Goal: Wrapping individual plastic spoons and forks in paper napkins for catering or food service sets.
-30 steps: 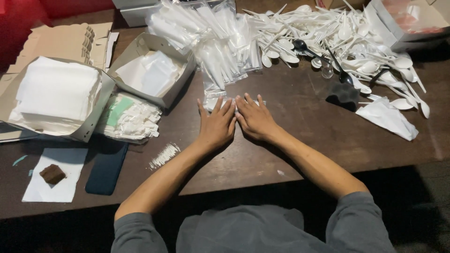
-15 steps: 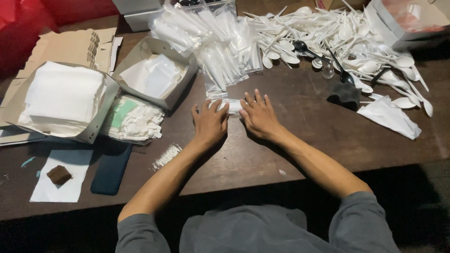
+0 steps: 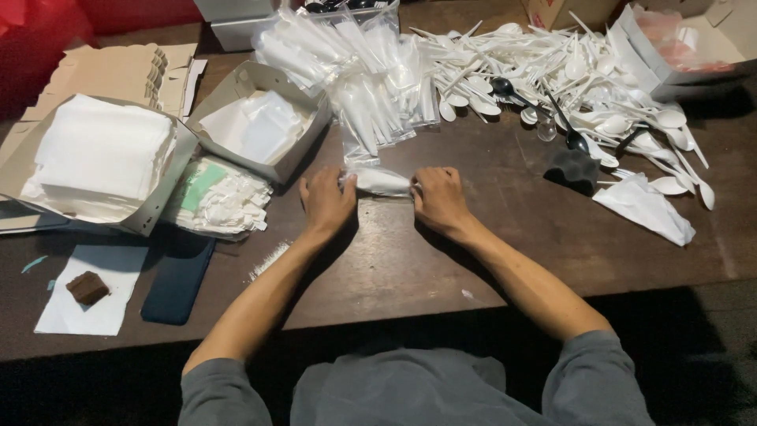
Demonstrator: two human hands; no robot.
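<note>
Packet: small clear packet [image 3: 381, 181] with something white inside, lying on the table [image 3: 473, 260] at centre, stretched between both hands.
Left hand: left hand [image 3: 326, 201] is gripping the packet's left end, fingers curled over it.
Right hand: right hand [image 3: 438, 199] is pinching the right end, knuckles up.
Change: a second ago both palms were lying flat and side by side on the table; now they are sitting apart with the packet pulled taut between them. Judging by that, the packet is being rolled or closed, not just pressed.
At 12 o'clock: heap of filled clear sleeves [image 3: 355, 71].
At 1 o'clock: loose white spoons [image 3: 568, 71], a few black ones among them.
At 3 o'clock: dark sponge [image 3: 573, 170], then a folded napkin [image 3: 643, 207].
At 10 o'clock: open box [image 3: 256, 122] of wrapped pieces; farther left, a napkin stack [image 3: 98, 154].
At 8 o'clock: dark phone [image 3: 177, 276].
Hard to tell: packet contents are blurring white; fingertips are hiding under the plastic; boxes at top right are running off frame.
</note>
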